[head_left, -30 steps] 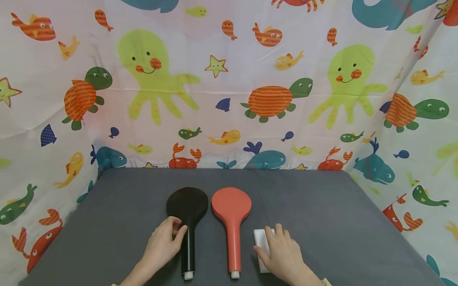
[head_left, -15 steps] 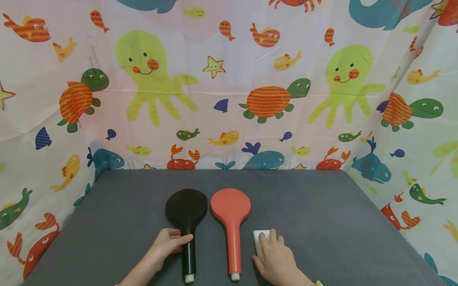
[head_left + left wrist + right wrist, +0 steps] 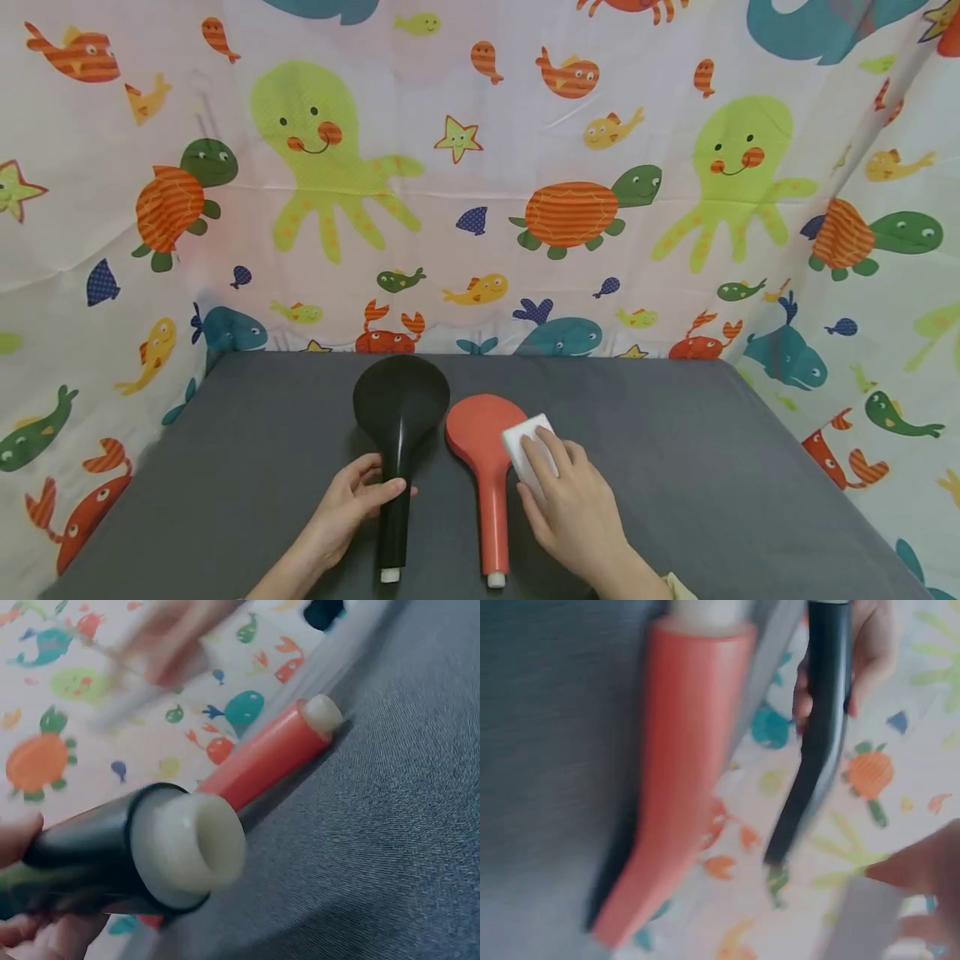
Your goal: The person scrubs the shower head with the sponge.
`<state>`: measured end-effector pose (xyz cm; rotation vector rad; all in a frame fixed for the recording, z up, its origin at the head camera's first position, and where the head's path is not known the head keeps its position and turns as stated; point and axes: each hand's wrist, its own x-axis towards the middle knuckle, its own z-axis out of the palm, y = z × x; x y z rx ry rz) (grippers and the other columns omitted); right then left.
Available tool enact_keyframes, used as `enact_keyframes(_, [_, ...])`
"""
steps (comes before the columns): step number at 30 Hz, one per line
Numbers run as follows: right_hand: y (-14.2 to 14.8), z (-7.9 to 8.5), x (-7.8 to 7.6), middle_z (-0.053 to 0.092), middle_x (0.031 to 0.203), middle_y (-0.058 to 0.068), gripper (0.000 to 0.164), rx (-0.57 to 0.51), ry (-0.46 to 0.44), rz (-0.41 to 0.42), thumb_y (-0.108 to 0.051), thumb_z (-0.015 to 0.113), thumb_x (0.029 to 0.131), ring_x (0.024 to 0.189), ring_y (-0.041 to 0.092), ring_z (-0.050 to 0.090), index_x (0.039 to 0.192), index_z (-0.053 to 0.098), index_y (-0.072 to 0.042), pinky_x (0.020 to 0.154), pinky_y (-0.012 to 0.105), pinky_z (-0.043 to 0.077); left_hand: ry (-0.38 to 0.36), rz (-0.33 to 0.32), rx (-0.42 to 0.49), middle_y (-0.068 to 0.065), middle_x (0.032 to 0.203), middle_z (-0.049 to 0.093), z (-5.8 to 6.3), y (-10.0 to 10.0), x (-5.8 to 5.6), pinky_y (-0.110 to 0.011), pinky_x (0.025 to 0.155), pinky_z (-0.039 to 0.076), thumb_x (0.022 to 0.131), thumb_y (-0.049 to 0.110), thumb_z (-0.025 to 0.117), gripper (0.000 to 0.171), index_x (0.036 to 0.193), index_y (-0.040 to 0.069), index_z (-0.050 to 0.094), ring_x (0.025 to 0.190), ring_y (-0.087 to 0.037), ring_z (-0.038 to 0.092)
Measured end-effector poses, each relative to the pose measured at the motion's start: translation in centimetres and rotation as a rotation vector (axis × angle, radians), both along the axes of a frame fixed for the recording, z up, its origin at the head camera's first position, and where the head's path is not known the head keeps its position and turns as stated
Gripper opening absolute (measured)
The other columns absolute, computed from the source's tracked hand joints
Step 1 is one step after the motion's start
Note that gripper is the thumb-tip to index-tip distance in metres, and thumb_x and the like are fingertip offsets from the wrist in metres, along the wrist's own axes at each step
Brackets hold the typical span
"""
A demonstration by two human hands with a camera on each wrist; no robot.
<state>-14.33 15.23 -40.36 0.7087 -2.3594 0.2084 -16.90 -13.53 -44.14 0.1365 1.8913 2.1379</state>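
My left hand (image 3: 351,506) grips the handle of a black shower head (image 3: 400,400), thumb across its top. The shower head is raised off the table; its hollow white connector (image 3: 221,844) faces the left wrist camera. A coral-red shower head (image 3: 487,433) lies to its right, handle toward me. Above the table, my right hand (image 3: 581,512) holds a white sponge-like block (image 3: 520,446), fingers over its face and thumb at its side. In the head view the block overlaps the red shower head's right edge. In the right wrist view the block (image 3: 861,919) is blurred.
A dark grey cloth covers the table (image 3: 675,467). Behind it and along both sides hangs a white curtain (image 3: 450,83) printed with sea animals. The red shower head's handle (image 3: 262,757) lies close beside the black one.
My left hand has closed around the black handle and lifted that shower head. My right hand has picked up the white block and moved it up and left, toward the red shower head.
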Motion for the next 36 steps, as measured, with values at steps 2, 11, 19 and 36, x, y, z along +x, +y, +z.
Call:
enact_keyframes(2, [-1.2, 1.2, -0.1, 0.051, 0.129, 0.013, 0.041, -0.017, 0.086, 0.153, -0.031, 0.044, 0.095, 0.101, 0.033, 0.054, 0.127, 0.055, -0.007, 0.071, 0.044, 0.052, 0.053, 0.008, -0.019, -0.02, 0.113, 0.053, 0.9, 0.8, 0.5, -0.035, 0.077, 0.052, 0.086, 0.013, 0.066, 0.048, 0.124, -0.006, 0.044, 0.095, -0.03, 0.064])
enact_keyframes(11, [-5.2, 3.1, -0.4, 0.046, 0.138, 0.008, 0.038, 0.175, 0.328, 0.464, -0.025, 0.033, 0.101, 0.126, 0.034, 0.041, 0.128, 0.056, -0.011, 0.089, 0.039, 0.043, 0.27, -0.177, 0.023, -0.015, 0.114, 0.057, 3.0, 4.0, 3.1, -0.033, 0.08, 0.052, 0.086, 0.008, 0.065, 0.047, 0.127, -0.004, 0.045, 0.097, -0.021, 0.061])
enact_keyframes(19, [-3.8, 6.9, -3.9, 0.05, 0.134, 0.013, 0.037, -0.175, 0.347, 0.336, -0.025, 0.042, 0.098, 0.123, 0.038, 0.042, 0.126, 0.057, -0.006, 0.093, 0.051, 0.037, 0.303, -0.261, 0.007, -0.02, 0.117, 0.057, 2.9, 4.8, 3.6, -0.033, 0.081, 0.052, 0.088, 0.007, 0.063, 0.039, 0.124, -0.002, 0.049, 0.102, -0.019, 0.06])
enact_keyframes(36, [-5.0, 4.0, -2.4, 0.047, 0.137, 0.011, 0.035, 0.046, 0.304, 0.557, -0.023, 0.048, 0.097, 0.127, 0.034, 0.039, 0.128, 0.055, -0.009, 0.099, 0.045, 0.034, 0.36, -0.143, -0.046, -0.019, 0.113, 0.058, 2.7, 4.7, 3.7, -0.032, 0.076, 0.054, 0.083, 0.007, 0.069, 0.046, 0.122, -0.004, 0.047, 0.097, -0.019, 0.062])
